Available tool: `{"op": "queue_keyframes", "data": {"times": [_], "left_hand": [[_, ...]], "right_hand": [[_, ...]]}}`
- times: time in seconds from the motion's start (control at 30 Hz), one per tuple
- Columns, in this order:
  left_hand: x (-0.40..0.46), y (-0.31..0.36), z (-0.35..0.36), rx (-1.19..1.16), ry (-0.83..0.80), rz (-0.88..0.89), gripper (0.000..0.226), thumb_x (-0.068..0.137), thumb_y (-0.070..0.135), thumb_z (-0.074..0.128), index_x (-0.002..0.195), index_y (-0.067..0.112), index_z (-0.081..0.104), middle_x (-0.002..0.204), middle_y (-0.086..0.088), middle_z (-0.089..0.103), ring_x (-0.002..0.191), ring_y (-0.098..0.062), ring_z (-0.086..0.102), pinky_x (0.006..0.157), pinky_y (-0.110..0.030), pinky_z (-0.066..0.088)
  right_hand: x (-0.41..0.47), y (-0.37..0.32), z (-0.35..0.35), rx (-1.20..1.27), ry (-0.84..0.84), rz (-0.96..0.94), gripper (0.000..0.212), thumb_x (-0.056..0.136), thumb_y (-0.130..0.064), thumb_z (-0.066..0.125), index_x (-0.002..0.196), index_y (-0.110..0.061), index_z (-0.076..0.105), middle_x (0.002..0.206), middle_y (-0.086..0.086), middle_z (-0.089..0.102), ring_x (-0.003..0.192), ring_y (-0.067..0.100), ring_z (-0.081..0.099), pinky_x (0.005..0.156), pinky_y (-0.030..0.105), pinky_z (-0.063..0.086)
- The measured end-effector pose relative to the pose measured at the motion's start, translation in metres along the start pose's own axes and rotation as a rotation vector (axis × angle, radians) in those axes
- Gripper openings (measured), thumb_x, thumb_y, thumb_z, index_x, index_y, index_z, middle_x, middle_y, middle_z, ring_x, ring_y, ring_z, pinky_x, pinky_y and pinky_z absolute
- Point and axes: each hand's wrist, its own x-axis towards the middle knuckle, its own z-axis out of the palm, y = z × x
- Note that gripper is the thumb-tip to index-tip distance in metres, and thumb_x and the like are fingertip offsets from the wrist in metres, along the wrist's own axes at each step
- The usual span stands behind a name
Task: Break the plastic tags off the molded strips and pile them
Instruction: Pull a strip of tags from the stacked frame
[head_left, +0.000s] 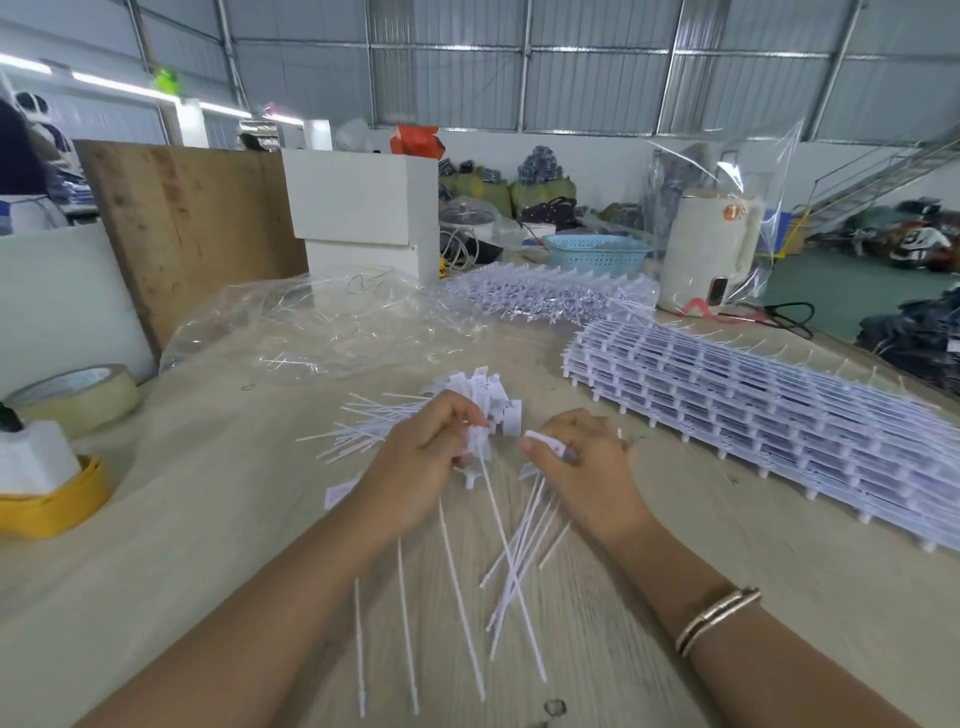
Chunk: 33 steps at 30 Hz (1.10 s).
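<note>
Early stage: small pile of loose white plastic tags mid-table; big stack of white molded strips at right edge untouched. Left hand fingers grip a strip, right hand fingers pinch a tag.

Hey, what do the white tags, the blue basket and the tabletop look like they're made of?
Tags: likely moulded plastic, matte white, thin stiff tails. Basket: probably plastic, light blue with a perforated lattice wall. Tabletop: pale wood-grain finish, possibly laminate; the blur leaves that open.

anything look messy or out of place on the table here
Mostly expected clutter. Loose tags lie crossed and scattered between the forearms rather than piled, and a crumpled clear plastic bag sprawls across the table behind the hands.
</note>
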Motion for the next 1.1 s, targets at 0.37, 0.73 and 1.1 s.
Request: {"op": "queue_keyframes", "data": {"times": [0.37, 0.73, 1.1], "left_hand": [[-0.010, -0.007, 0.013, 0.473, -0.179, 0.280, 0.022, 0.098, 0.013, 0.040, 0.117, 0.023, 0.043, 0.100, 0.006, 0.066, 0.094, -0.013, 0.061, 0.089, -0.035, 0.042], [-0.004, -0.004, 0.001, 0.557, -0.106, 0.117, 0.040, 0.096, 0.040, 0.039, 0.073, 0.014, 0.057, 0.066, -0.006, 0.060, 0.065, -0.022, 0.056, 0.066, -0.036, 0.043], [-0.002, -0.002, 0.008, 0.143, -0.094, -0.053, 0.041, 0.097, 0.029, 0.047, 0.057, 0.019, 0.051, 0.045, 0.016, 0.049, 0.046, 0.002, 0.043, 0.050, -0.012, 0.030]], "right_hand": [[-0.012, -0.019, 0.003, -0.139, -0.100, -0.169, 0.041, 0.088, -0.059, 0.039, 0.082, -0.031, 0.068, 0.084, -0.018, 0.055, 0.100, 0.001, 0.041, 0.090, 0.032, 0.019], [-0.011, -0.019, 0.000, 0.128, -0.099, -0.073, 0.035, 0.093, -0.016, 0.052, 0.061, -0.029, 0.048, 0.064, -0.018, 0.048, 0.080, -0.006, 0.042, 0.094, 0.039, 0.022], [-0.013, -0.021, -0.003, 0.228, -0.176, -0.210, 0.016, 0.089, -0.025, 0.060, 0.083, -0.014, 0.070, 0.081, 0.002, 0.066, 0.088, 0.007, 0.057, 0.096, 0.054, 0.031]]}}
